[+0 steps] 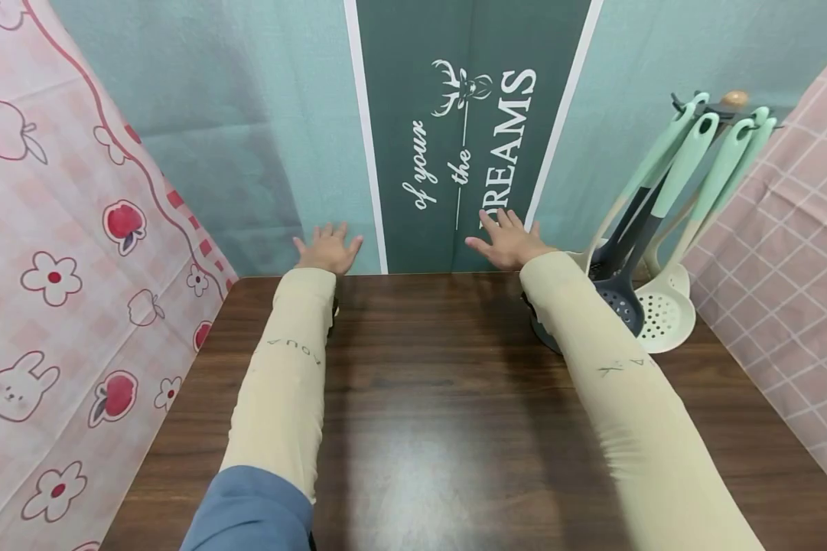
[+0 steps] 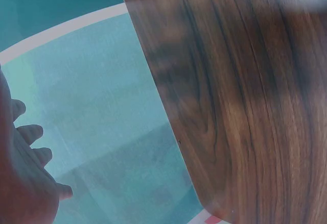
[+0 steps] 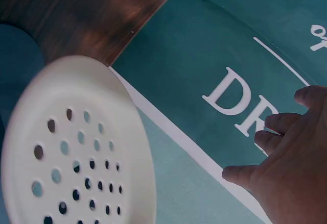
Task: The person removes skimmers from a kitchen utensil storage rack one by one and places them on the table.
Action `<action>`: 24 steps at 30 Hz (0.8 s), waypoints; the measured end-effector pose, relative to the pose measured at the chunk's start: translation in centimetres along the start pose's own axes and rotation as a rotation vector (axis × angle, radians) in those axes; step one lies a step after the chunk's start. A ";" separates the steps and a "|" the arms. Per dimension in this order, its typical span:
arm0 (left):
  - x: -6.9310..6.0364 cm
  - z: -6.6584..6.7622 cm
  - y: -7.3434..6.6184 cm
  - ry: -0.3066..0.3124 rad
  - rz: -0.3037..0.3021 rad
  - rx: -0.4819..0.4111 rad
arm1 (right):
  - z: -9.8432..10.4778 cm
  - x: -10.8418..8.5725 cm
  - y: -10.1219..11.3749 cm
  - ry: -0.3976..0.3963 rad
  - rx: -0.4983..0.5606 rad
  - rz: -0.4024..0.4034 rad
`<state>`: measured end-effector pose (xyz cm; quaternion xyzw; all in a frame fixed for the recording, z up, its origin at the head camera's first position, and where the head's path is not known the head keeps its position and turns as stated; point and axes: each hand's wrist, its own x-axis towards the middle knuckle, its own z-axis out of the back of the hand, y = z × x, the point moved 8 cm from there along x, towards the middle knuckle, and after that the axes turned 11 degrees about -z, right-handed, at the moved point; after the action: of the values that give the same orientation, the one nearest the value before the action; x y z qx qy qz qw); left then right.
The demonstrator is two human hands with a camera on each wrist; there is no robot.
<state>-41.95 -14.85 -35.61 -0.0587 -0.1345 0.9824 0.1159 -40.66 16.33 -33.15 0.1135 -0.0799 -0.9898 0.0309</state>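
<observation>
While both sleeved arms are extending up the head view, the left hand (image 1: 327, 246) is lying released with fingers spread at centre, just above the far edge of the table (image 1: 420, 398), and the right hand (image 1: 509, 241), likewise released and spread, is appearing right of centre. Whether either palm is touching the green cloth (image 1: 248, 115) cannot be told. The right fingers are partly covering the first letter of the lettering (image 1: 509, 145); in the right wrist view, "D" is showing fully and the fingers are overlapping the letters after it. Nearest the right hand, mint-handled utensils (image 1: 682, 164) are hanging at the right of the head view, their handles overlapping. A pale skimmer (image 1: 664, 314) and a dark skimmer (image 1: 620, 302) are hanging lowest, the right sleeve (image 1: 626, 428) hiding part of the dark base (image 1: 544, 337) beneath. In the right wrist view, a pale perforated bowl is filling the lower left, cut off by the bottom edge. In the left wrist view, the frame's left edge is cropping the hand, leaving mainly short lengths of finger showing.
</observation>
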 end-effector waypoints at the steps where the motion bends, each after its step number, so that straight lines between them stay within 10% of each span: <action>1: -0.1 0.2 0.2 -0.002 -0.001 -0.005 | 0.1 -0.1 0.1 -0.004 0.000 0.006; 24: -1.1 2.3 0.9 -0.098 -0.137 -0.069 | 5.4 -4.6 1.3 -0.128 0.101 0.182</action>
<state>-41.44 -16.53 -33.58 -0.0052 -0.1776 0.9686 0.1740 -37.41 16.25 -26.71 0.0436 -0.1413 -0.9829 0.1099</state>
